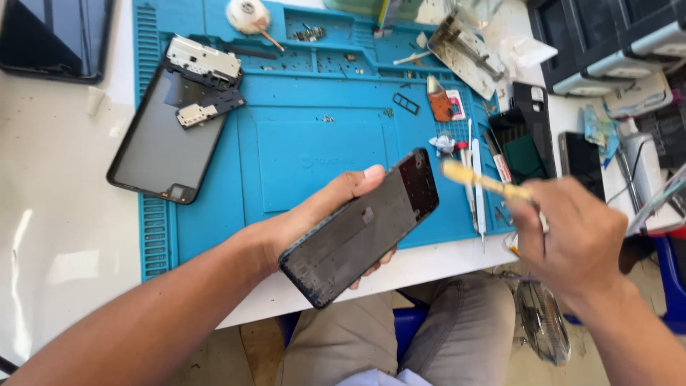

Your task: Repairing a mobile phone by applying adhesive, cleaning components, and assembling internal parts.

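I have the phone frame [361, 229] cradled in my left hand [314, 218], fingers underneath and the thumb pressed along its upper long edge, so that hand is clamped on it. It hangs tilted over the near edge of the blue mat [314, 143], at about 6 o'clock from the mat's middle, its top end pointing toward 2 o'clock. My right hand [575, 236] is closed round the handle of a small brush [479, 180], whose pale, blurred tip sits just off the frame's top corner, at 3 o'clock from it; I cannot tell whether it touches.

I judge the frame to be light, thin and stiff but easy to flex or crack: a flat dark slab with rounded corners, its face dull, dusty and patchy with what looks like old adhesive. Gripping the long edges, as my left hand does, seems the safe hold; the flat face should stay free and unpressed.

At 10 o'clock on the mat lies a back cover [161, 143], smooth dark grey, with a black and silver inner plate [204, 71] partly on it. The mat looks rubbery, ribbed at its sides, with moulded trays along the far edge. Slim metal tweezers [477, 196] lie at 3 o'clock, beside another dark phone [582, 161].
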